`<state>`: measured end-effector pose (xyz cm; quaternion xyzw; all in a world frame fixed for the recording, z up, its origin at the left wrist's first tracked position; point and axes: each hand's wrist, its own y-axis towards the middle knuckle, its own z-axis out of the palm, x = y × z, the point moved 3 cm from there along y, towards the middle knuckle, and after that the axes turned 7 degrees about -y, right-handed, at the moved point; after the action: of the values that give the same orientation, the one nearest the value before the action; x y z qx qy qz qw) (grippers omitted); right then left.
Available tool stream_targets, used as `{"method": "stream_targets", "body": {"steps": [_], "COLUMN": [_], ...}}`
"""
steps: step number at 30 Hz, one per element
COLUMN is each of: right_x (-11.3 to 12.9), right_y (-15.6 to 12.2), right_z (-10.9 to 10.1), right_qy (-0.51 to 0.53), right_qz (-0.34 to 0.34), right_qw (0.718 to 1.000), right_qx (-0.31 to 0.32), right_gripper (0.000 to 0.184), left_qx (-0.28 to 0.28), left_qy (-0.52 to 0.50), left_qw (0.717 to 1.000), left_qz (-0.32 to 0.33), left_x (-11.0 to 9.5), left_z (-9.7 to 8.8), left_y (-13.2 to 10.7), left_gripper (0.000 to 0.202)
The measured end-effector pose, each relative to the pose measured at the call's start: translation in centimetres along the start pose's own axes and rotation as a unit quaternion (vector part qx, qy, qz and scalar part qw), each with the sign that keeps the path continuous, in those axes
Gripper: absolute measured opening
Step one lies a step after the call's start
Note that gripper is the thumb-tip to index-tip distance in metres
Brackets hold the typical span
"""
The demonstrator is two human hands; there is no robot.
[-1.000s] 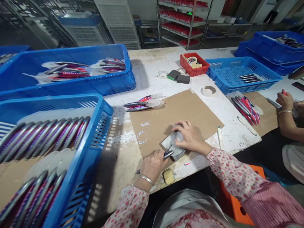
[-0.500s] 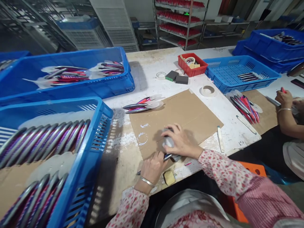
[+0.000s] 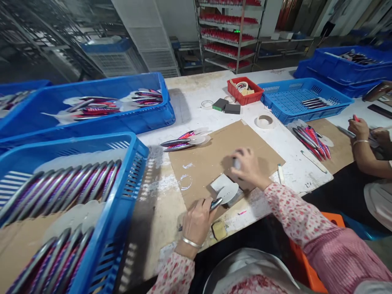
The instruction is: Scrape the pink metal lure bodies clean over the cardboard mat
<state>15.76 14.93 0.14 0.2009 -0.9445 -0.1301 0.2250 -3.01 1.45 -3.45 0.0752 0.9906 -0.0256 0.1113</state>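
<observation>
My left hand (image 3: 197, 222) grips a slim dark fishing lure (image 3: 216, 203) near the front edge of the table. The lure's flat, round, whitish lip (image 3: 229, 192) points away from the hand and lies over a grey-white square pad (image 3: 218, 183). My right hand (image 3: 249, 169) is up and to the right of the lip, above a cardboard sheet (image 3: 226, 143). Its fingers are closed round a small whitish round piece (image 3: 237, 163), blurred by motion. Beyond the left hand, a few finished-looking lures (image 3: 183, 141) lie at the cardboard's far left corner.
Blue crates (image 3: 137, 157) with rows of lures stand at left. A yellow sponge (image 3: 219, 230) lies by the table edge. Tape (image 3: 265, 121), dark blocks (image 3: 232, 109), a red bin (image 3: 246, 97) and a blue basket (image 3: 284, 116) sit beyond. A co-worker's hand (image 3: 359, 128) is at right.
My right hand has moved off the lure's lip, up and to the right, carrying the whitish round piece. The lip and the pad beneath now show. My left hand keeps its grip.
</observation>
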Motion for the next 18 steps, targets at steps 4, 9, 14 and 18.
{"method": "stream_targets", "body": {"steps": [4, 9, 14, 18], "right_x": [-3.6, -0.4, -0.7, 0.3], "right_y": [0.5, -0.4, -2.1, -5.1], "right_z": [-2.6, -0.6, 0.3, 0.1], "right_qy": [0.097, 0.103, 0.017, 0.019], "right_qz": [0.085, 0.056, 0.074, 0.112], "right_qw": [0.981, 0.989, 0.996, 0.989], "right_qx": [-0.145, -0.093, -0.049, -0.090], "right_gripper": [0.035, 0.037, 0.038, 0.036], "left_qx": [-0.047, 0.003, 0.145, 0.224], "left_qy": [0.014, 0.012, -0.047, -0.064], "left_qw": [0.998, 0.998, 0.986, 0.971], "left_qz": [-0.039, -0.055, -0.068, -0.052], "left_x": [-1.1, -3.4, -5.0, -5.2], "left_z": [-1.0, -1.2, -2.5, -2.9], "left_y": [0.0, 0.1, -0.2, 0.2], "left_gripper": [0.030, 0.042, 0.036, 0.036]}}
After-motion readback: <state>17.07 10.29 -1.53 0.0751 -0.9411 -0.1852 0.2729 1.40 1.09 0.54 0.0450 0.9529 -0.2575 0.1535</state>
